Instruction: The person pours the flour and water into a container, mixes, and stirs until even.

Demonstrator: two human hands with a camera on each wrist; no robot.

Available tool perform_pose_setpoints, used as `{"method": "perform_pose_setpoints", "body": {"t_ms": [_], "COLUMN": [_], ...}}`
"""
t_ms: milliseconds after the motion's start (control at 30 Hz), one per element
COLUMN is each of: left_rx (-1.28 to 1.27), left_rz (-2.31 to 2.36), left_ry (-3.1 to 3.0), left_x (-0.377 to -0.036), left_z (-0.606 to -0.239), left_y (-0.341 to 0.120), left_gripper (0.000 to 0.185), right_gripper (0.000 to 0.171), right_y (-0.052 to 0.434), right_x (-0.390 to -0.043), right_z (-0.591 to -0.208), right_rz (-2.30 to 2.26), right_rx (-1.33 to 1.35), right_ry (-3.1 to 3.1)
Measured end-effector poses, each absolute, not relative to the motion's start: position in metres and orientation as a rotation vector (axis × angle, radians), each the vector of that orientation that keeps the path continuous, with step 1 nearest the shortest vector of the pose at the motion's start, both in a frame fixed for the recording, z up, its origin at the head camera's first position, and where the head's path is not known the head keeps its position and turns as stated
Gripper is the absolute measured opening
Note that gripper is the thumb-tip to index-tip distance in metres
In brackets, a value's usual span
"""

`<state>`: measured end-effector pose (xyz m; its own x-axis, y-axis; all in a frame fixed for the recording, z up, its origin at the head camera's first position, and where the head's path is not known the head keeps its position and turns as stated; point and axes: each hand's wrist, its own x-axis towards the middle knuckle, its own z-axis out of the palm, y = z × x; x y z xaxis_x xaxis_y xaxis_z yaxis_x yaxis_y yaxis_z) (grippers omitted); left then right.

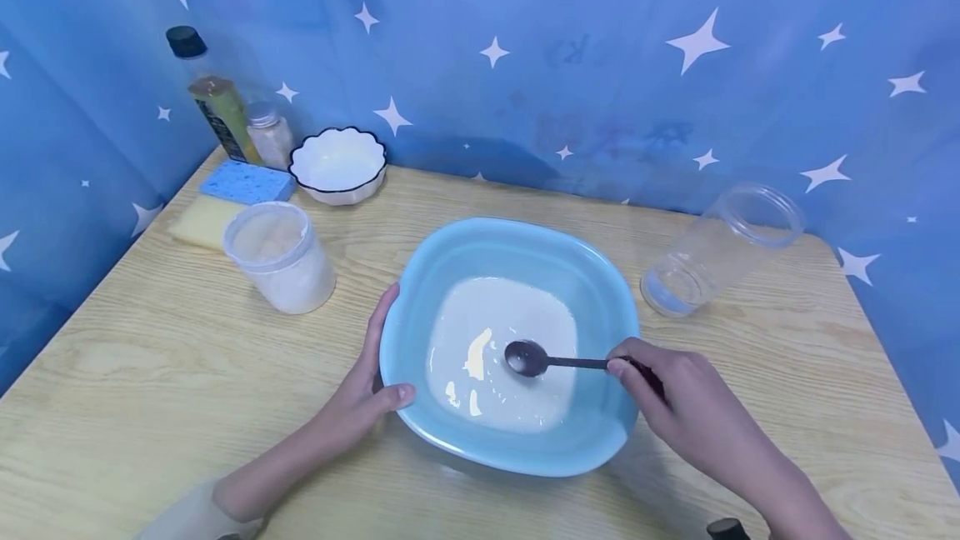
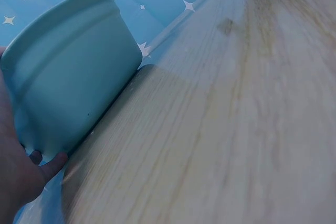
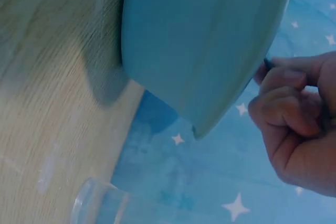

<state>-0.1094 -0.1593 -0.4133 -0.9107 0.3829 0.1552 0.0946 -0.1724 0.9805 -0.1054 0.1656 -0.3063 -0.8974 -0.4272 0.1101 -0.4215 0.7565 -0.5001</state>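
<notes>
A light blue basin stands on the table in the middle of the head view, with milky white liquid in its bottom. My left hand grips the basin's left side, thumb at the rim and fingers against the outer wall. In the left wrist view the fingers touch the basin low on its side. My right hand pinches the handle of a dark spoon over the basin's right rim. The bowl of the spoon is at the liquid; whether it dips in I cannot tell.
Left of the basin stands a tub of white powder. Behind it are a blue sponge, a yellow sponge, an oil bottle, a small jar and a scalloped bowl. A clear jar stands to the right.
</notes>
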Motion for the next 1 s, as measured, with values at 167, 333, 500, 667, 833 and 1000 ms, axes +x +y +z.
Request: {"method": "perform_pose_setpoints", "body": {"t_ms": [167, 333, 500, 667, 833, 1000], "left_rx": [0.561, 0.563, 0.565, 0.549, 0.555, 0.557], "left_rz": [2.19, 2.196, 2.186, 2.197, 2.189, 2.179], "left_ry": [1.895, 1.888, 1.899, 1.88, 1.892, 1.914], "left_x": [-0.109, -0.109, -0.109, -0.109, -0.109, -0.109], "left_z": [-0.413, -0.413, -0.414, -0.414, -0.415, -0.416], "left_y": [-0.16, -0.159, -0.158, -0.158, -0.158, -0.158], "left_gripper": [0.091, 0.092, 0.093, 0.093, 0.092, 0.092], "right_gripper": [0.01, 0.009, 0.012, 0.01, 0.007, 0.009], "right_y": [0.167, 0.171, 0.175, 0.174, 0.171, 0.165], "right_x": [-0.109, -0.112, -0.111, -0.11, -0.112, -0.122], "right_z": [-0.305, -0.304, -0.303, -0.302, -0.301, -0.301], "right_rz": [-0.954, -0.992, -0.95, -0.925, -0.954, -0.96], "right_rx": [-0.626, -0.597, -0.608, -0.613, -0.58, -0.651], "right_ry": [2.794, 2.694, 2.76, 2.882, 2.937, 2.946]}}
